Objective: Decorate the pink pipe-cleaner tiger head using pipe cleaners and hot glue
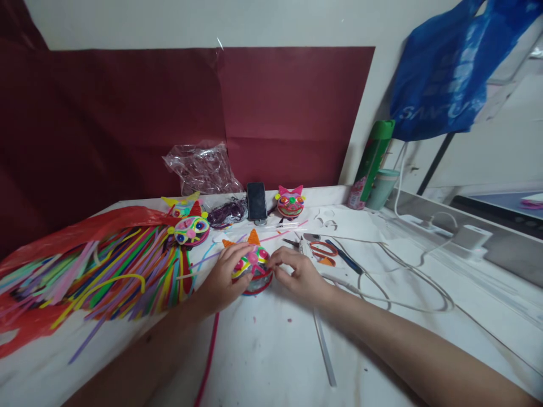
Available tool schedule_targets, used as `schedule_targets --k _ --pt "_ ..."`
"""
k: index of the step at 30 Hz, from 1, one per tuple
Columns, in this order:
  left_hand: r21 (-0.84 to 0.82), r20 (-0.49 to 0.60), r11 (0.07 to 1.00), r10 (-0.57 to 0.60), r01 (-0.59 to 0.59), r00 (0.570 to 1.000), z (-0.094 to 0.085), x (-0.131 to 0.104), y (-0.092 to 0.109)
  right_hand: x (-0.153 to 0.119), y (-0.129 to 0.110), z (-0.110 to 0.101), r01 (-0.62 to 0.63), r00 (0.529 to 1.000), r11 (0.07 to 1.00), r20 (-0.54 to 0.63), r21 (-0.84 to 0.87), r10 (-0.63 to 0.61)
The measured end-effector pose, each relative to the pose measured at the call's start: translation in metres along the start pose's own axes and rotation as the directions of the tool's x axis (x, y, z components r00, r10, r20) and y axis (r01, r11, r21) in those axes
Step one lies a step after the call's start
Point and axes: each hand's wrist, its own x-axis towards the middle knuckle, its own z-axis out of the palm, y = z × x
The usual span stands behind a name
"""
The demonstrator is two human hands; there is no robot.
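Observation:
Between my hands is a small animal-head craft (255, 262) with orange pointed ears, a pink nose and colourful pipe-cleaner trim over a grey body. My left hand (227, 272) is wrapped round its left side, thumb at the front. At its right edge, the fingers of my right hand (297, 273) are bent and pinched together against the trim; whatever is between them is too small to make out. A dark pink pipe cleaner (208, 362) lies on the white table below my left hand. Just right of my right hand are orange-handled scissors (324, 249).
Many coloured pipe cleaners (114, 271) lie on a red plastic bag (123, 217) at left. Similar finished-looking heads (193, 230) sit behind. A phone (256, 202) leans at the back. Cables (424, 282), a glue stick (324, 350) and a green can (373, 158) are at right.

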Motion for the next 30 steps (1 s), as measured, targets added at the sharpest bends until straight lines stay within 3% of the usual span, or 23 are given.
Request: schedule_targets --k 4,8,16,23,30 --pt "0.004 -0.012 1.0 0.009 -0.009 1.0 0.0 0.0 -0.002 -0.004 0.001 0.0 0.263 0.963 0.946 0.11 -0.189 -0.246" --pt "-0.014 -0.001 1.0 0.016 -0.016 1.0 0.0 -0.001 -0.004 -0.008 -0.001 0.002 0.383 0.924 0.849 0.171 -0.365 -0.343" --pt "-0.079 0.055 0.997 -0.006 0.011 0.998 -0.003 -0.003 -0.009 -0.01 -0.002 0.006 0.378 0.926 0.831 0.142 -0.409 -0.351" --pt "-0.101 -0.066 0.995 -0.018 0.011 0.998 0.0 0.003 0.002 -0.012 -0.004 0.009 0.41 0.912 0.813 0.19 -0.414 -0.363" --pt "-0.064 -0.048 0.998 0.014 -0.017 0.999 0.0 0.003 0.003 -0.012 -0.004 0.009 0.215 0.976 0.959 0.006 -0.184 -0.217"
